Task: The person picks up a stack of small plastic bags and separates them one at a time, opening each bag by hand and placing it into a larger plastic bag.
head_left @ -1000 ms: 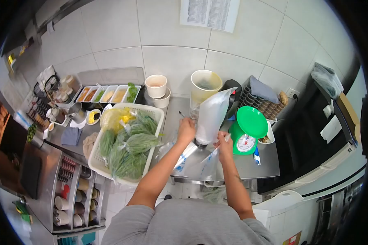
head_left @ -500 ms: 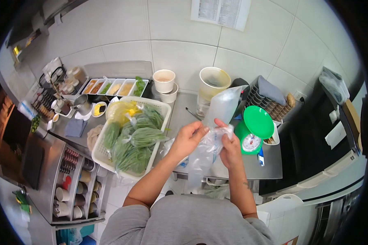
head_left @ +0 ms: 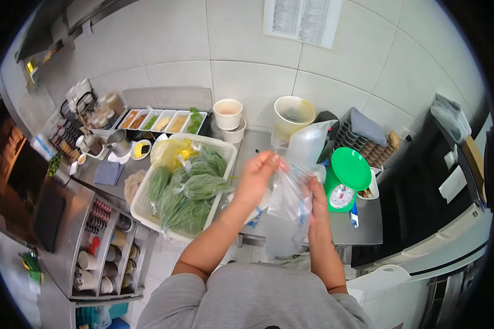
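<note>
A clear plastic bag (head_left: 288, 205) hangs stretched between my hands above the front of the steel table. My left hand (head_left: 258, 174) pinches its upper left edge, thumb against fingers. On the other side my right hand (head_left: 316, 204) grips the bag's right edge, its fingers partly hidden behind the plastic. Just beyond the bag rises another translucent plastic sheet or bag (head_left: 308, 143). To the left is a white basket (head_left: 137, 205) with several bags of long green vegetables (head_left: 189, 192) and a yellowish bag (head_left: 169, 151). A green dial scale (head_left: 350, 170) stands right of my right hand.
White tubs (head_left: 228, 112) and a larger bucket (head_left: 293, 118) stand along the wall. A tray of ingredients (head_left: 162, 122) lies at the back left. Stacked dark cups with a grey cloth (head_left: 368, 126) are behind the scale. Shelves of cups (head_left: 107, 255) stand lower left.
My left hand has moved up and slightly left, and my right hand has shifted right, so the bag is spread wider. The whole view has shifted slightly.
</note>
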Tool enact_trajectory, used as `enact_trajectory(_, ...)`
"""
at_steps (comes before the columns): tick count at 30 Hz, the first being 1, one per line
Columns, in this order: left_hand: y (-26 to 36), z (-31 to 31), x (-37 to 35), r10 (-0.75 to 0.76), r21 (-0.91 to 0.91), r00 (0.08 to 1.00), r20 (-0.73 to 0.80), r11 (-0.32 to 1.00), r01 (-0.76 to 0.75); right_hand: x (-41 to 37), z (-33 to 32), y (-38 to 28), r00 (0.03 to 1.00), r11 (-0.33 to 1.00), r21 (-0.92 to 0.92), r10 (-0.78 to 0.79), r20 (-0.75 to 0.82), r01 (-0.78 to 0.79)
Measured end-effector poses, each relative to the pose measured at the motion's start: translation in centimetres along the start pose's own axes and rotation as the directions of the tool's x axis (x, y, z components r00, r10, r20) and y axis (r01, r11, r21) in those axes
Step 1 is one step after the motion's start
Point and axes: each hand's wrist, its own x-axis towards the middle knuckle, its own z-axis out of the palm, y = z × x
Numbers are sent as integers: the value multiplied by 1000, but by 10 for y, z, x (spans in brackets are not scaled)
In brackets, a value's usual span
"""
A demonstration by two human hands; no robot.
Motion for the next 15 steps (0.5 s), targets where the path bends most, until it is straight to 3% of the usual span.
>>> enact_trajectory(3, 31, -5, 7, -71, -363, 960, 271, 916, 170, 11, -27, -9, 980, 989, 147, -9, 197, -21)
enact_trajectory(4, 34, -3, 13, -45, -368, 956, 289, 917, 154, 15, -34, -19, 958, 976, 215, -19, 285, -44)
enact_trajectory(7, 48, 14, 38, 49, -101, 969, 243, 995, -25, 50, -36, -64, 983, 984, 175, -53, 178, 21)
enact_trajectory(9, 47, 22, 61, 37, 136, 985, 169, 989, -60, 43, 34, -80, 931, 893, -265, -337, 138, 363)
enact_trajectory(10, 45, 25, 71, 36, 255, 991, 132, 964, -69, 49, 41, -80, 933, 881, -315, -357, 48, 354)
enact_trajectory(11, 34, 23, 83, -127, 308, 984, 123, 948, 84, 54, 47, -81, 926, 870, -362, -374, -43, 334)
enact_trajectory(13, -15, 9, 106, -435, 401, 897, 81, 838, 370, 93, -10, -55, 917, 997, -34, -73, -393, 64)
enact_trajectory(15, -102, -10, 106, -320, 574, 947, -41, 768, 284, 100, -77, -18, 957, 954, -298, -97, -275, 11)
